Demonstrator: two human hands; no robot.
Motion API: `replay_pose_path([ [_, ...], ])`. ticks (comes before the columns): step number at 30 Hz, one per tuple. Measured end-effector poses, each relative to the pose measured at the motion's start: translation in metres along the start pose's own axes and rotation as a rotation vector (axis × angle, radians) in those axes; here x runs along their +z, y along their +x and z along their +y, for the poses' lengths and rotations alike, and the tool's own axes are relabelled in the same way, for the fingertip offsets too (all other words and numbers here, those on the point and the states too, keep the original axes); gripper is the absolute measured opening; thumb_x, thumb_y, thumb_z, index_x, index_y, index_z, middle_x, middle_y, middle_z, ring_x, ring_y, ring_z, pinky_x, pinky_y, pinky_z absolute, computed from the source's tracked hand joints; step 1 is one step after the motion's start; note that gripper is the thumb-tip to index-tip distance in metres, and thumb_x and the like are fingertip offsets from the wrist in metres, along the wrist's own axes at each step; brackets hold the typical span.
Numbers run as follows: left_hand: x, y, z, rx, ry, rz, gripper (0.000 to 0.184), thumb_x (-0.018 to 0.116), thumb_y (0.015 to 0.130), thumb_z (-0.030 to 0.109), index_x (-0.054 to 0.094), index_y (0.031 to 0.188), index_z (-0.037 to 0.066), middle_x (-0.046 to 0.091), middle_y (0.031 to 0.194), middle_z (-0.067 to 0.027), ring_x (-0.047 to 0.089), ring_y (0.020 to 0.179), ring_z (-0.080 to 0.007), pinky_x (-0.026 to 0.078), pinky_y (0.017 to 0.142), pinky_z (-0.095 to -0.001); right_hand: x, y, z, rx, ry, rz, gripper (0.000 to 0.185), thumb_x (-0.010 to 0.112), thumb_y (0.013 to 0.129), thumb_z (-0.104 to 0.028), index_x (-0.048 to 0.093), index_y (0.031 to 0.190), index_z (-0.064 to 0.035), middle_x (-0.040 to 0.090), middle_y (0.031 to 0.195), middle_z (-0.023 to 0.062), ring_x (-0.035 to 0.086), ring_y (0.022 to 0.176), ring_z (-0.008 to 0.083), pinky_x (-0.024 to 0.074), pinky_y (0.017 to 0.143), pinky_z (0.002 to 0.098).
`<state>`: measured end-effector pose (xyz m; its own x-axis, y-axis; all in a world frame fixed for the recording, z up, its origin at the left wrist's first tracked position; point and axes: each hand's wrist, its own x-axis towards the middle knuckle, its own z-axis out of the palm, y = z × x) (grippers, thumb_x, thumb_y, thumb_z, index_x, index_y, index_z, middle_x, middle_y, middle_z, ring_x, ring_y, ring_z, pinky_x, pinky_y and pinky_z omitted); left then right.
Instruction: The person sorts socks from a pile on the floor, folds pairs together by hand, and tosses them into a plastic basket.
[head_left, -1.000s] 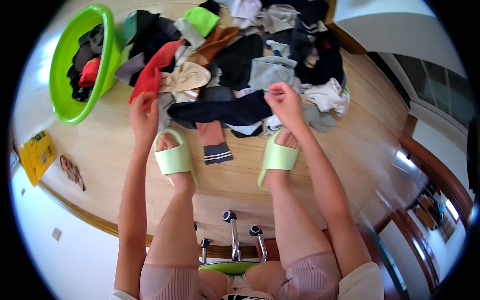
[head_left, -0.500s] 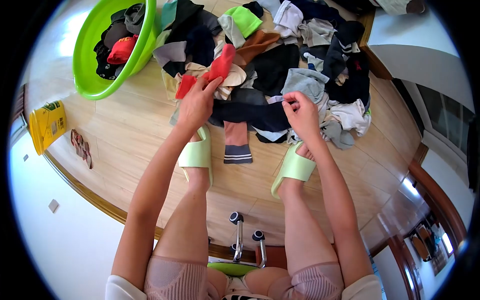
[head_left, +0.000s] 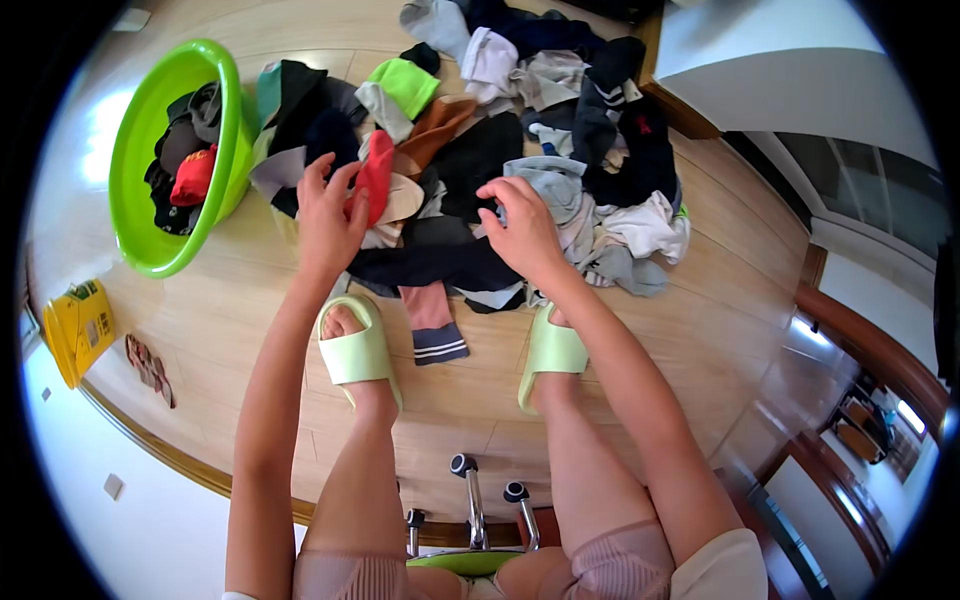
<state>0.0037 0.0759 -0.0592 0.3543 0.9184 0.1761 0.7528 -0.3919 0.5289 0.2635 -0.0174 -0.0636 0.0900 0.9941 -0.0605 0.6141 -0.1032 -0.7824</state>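
Observation:
A wide heap of socks lies on the floor in front of my feet. My left hand (head_left: 335, 220) is over the heap's left part, fingers apart, right beside a red sock (head_left: 376, 178); whether it touches the sock I cannot tell. Over the middle, my right hand (head_left: 522, 228) has curved fingers with a gap to the thumb, close to a grey sock (head_left: 552, 185). A long black sock (head_left: 440, 265) stretches below both hands. Under it hangs a pink sock (head_left: 430, 308) with a grey striped cuff. A bright green sock (head_left: 405, 86) lies farther back.
A green basin (head_left: 128, 180) at the left holds dark and red socks. A yellow bucket (head_left: 80, 330) and patterned sandals (head_left: 150, 370) are by the left wall. Pale green slippers (head_left: 356, 352) are on my feet. Chair casters (head_left: 463, 464) stand behind them.
The view has shifted, so the heap sits farther left. My left hand's fingers have spread beside the red sock. My right hand has left the black sock's end and moved up toward the grey sock.

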Motion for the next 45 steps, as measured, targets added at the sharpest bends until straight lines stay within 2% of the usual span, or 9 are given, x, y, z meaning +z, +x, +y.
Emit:
replay_pose_path([
  [5,0.007,0.012,0.034,0.13,-0.049,-0.167,0.056,0.077,0.078,0.014,0.058,0.131,0.011,0.046,0.141,-0.0202,0.046,0.127,-0.0401,0.041,0.105,-0.0447,-0.006,0.017,0.007,-0.059,-0.08,0.133,0.028,0.07,0.081,-0.006,0.064,0.108,-0.0056,0.058,0.121,0.0164,0.057,0.114,0.0363,0.0461,0.097,0.0421],
  [10,0.032,0.008,0.054,0.044,0.234,-0.434,0.099,0.089,0.063,0.033,0.042,0.149,0.023,0.025,0.158,-0.0185,0.03,0.141,-0.0439,0.032,0.109,-0.0611,-0.014,0.033,0.02,-0.04,-0.117,0.209,0.036,0.07,0.08,-0.006,0.063,0.116,-0.0059,0.056,0.126,0.0189,0.054,0.119,0.0382,0.0435,0.102,0.0426],
  [14,0.043,0.011,0.046,0.037,0.202,-0.456,0.104,0.091,0.06,0.035,0.039,0.151,0.031,0.021,0.16,-0.0182,0.025,0.144,-0.0441,0.029,0.109,-0.0654,-0.018,0.045,0.032,-0.068,-0.096,0.304,0.038,0.07,0.081,-0.007,0.062,0.118,-0.0045,0.058,0.124,0.0187,0.055,0.117,0.0381,0.044,0.102,0.0421],
  [26,0.043,0.02,0.062,-0.032,0.267,-0.513,0.103,0.092,0.056,0.03,0.044,0.147,0.029,0.022,0.158,-0.0193,0.026,0.143,-0.0453,0.03,0.108,-0.066,-0.033,0.141,0.07,-0.019,0.196,0.492,0.035,0.062,0.085,-0.01,0.063,0.119,-0.0002,0.061,0.121,0.0187,0.058,0.114,0.035,0.0462,0.099,0.0404],
  [30,0.043,0.021,0.059,-0.013,0.247,-0.501,0.101,0.092,0.057,0.032,0.046,0.146,0.027,0.023,0.158,-0.021,0.027,0.142,-0.046,0.03,0.107,-0.0655,-0.027,0.182,0.093,0.206,0.591,0.367,0.042,0.061,0.09,-0.014,0.06,0.13,0.0016,0.059,0.131,0.0184,0.059,0.116,0.0275,0.0485,0.096,0.0355],
  [33,0.042,0.022,0.059,-0.012,0.236,-0.507,0.101,0.091,0.057,0.033,0.045,0.147,0.027,0.023,0.158,-0.0216,0.026,0.142,-0.0463,0.03,0.107,-0.0659,-0.03,0.205,0.1,0.393,0.545,0.311,0.052,0.06,0.096,-0.018,0.049,0.146,-0.0097,0.058,0.134,0.0104,0.057,0.11,0.0157,0.0439,0.093,0.0274],
  [35,0.04,0.023,0.059,-0.022,0.241,-0.516,0.101,0.091,0.058,0.034,0.045,0.147,0.027,0.023,0.158,-0.0217,0.026,0.142,-0.0464,0.03,0.107,-0.0664,-0.024,0.216,0.109,0.431,0.56,0.34,0.049,0.058,0.097,-0.015,0.049,0.145,-0.0054,0.055,0.14,0.0119,0.051,0.124,0.0197,0.0417,0.101,0.0309],
  [40,0.038,0.024,0.039,0.052,-0.086,-0.336,0.077,0.087,0.063,0.013,0.056,0.134,0.014,0.038,0.147,-0.0224,0.04,0.134,-0.0431,0.036,0.109,-0.051,-0.015,0.189,0.058,0.064,0.548,0.305,0.033,0.053,0.098,-0.009,0.063,0.129,-0.0024,0.058,0.102,-0.0008,0.052,0.078,0.0057,0.0453,0.07,0.0205],
  [45,0.029,0.027,0.029,-0.248,-0.646,-0.036,0.066,0.077,0.074,0.0,0.052,0.135,0.003,0.056,0.125,-0.0144,0.058,0.115,-0.0249,0.048,0.097,-0.0354,0.02,0.103,-0.022,0.064,0.752,-0.101,0.023,0.059,0.099,-0.013,0.071,0.113,-0.0003,0.063,0.091,-0.0012,0.056,0.077,0.0041,0.0473,0.069,0.0204],
])
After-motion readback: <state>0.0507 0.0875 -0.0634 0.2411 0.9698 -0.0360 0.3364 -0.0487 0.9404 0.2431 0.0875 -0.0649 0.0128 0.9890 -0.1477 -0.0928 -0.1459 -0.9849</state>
